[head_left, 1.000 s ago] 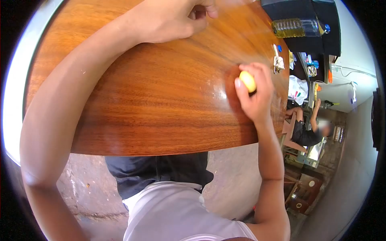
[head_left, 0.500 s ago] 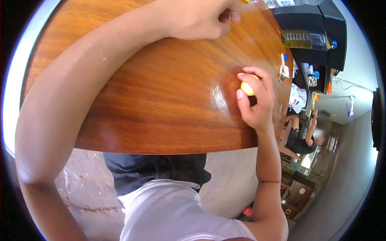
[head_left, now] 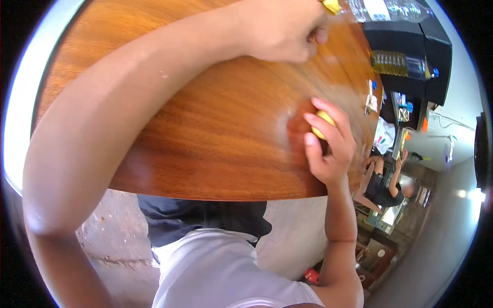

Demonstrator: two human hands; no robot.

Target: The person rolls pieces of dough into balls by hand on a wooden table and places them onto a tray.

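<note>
My right hand (head_left: 334, 143) curls around a small yellow round thing (head_left: 323, 124) low over the glossy wooden table (head_left: 221, 128). Its thumb and fingertips press against the sides, with part of the yellow surface showing between them. Across the table's far side reaches my left arm, and the left hand (head_left: 290, 31) is seen from the back with its fingers curled in. What it may hold is hidden, so I cannot tell. Just beyond its knuckles, at the top edge, lies a yellow piece (head_left: 332, 5) beside a clear plastic bottle (head_left: 382, 10).
A bottle of yellowish liquid (head_left: 403, 65) lies in view against a black box (head_left: 434, 46) at right. Small items (head_left: 372, 97) sit near the table's right edge. Past it are a white plastic bag (head_left: 384, 134) and a seated person (head_left: 387, 187).
The whole view has shifted a little, so most things sit lower and to the right. My left hand has moved farther right; my right hand still grips the yellow thing.
</note>
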